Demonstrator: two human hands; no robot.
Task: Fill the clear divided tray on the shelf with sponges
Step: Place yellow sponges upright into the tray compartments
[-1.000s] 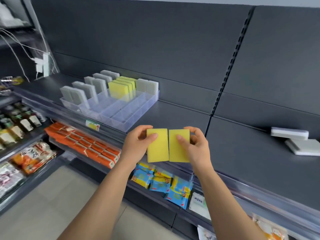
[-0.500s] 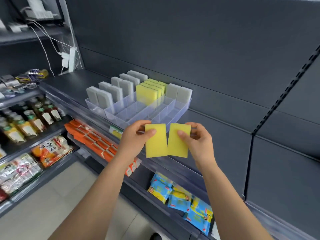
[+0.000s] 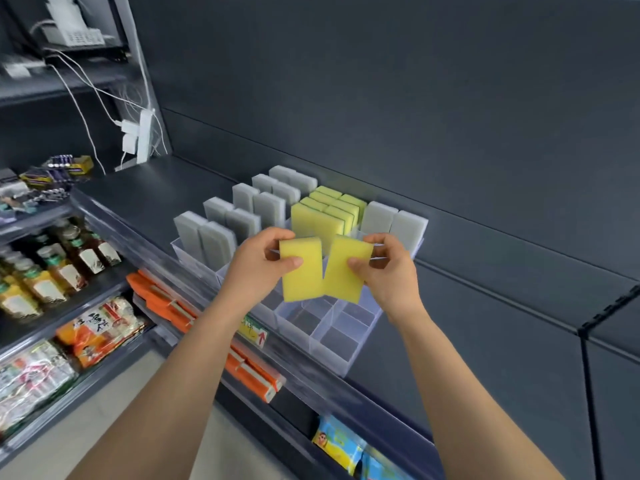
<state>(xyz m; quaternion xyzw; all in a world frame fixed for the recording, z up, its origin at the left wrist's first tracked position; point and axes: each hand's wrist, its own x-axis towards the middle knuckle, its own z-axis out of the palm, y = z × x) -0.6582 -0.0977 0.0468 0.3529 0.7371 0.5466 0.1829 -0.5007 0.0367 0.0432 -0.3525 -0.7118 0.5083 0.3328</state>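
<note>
A clear divided tray sits on the dark shelf. Its rear slots hold upright grey sponges on the left, yellow sponges in the middle and two more grey sponges on the right. The front compartments show bare bottoms. My left hand pinches a yellow sponge and my right hand pinches a second yellow sponge. Both sponges stand upright, side by side, above the tray's middle rows, with their lower corners touching.
The dark shelf runs right of the tray, with a dark back wall close behind. Lower shelves hold orange packs, bottles and snack bags. A white power strip with cables hangs at the left.
The view has swung left and closer to the tray. Both hands have carried the two yellow sponges from in front of the shelf edge to above the tray; the sponges now tilt apart at the top.
</note>
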